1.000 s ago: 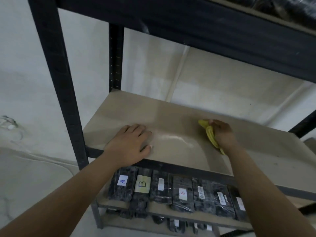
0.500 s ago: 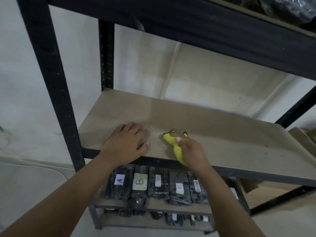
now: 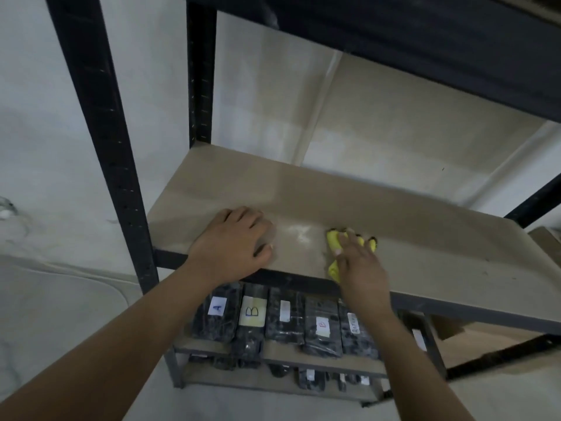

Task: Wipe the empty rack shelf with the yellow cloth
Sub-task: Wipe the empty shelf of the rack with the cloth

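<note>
The empty beige shelf board (image 3: 425,235) of a black metal rack fills the middle of the view. My left hand (image 3: 232,241) rests flat on the shelf's front left part, fingers spread. A yellow cloth (image 3: 334,240) lies bunched on the shelf near its front edge, a little right of centre. My right hand (image 3: 359,262) presses down on the cloth with its fingers over it; yellow folds stick out at the fingertips and under the palm.
A black upright post (image 3: 100,123) stands at the front left and another (image 3: 200,71) at the back left. The dark upper shelf (image 3: 425,41) overhangs closely. On the lower shelf lie several black wrapped packs (image 3: 282,320) with labels. Pale wall behind.
My right hand swept the cloth from the shelf's middle-right toward my left hand, then shifted slightly back to the right. The left hand stayed in place.
</note>
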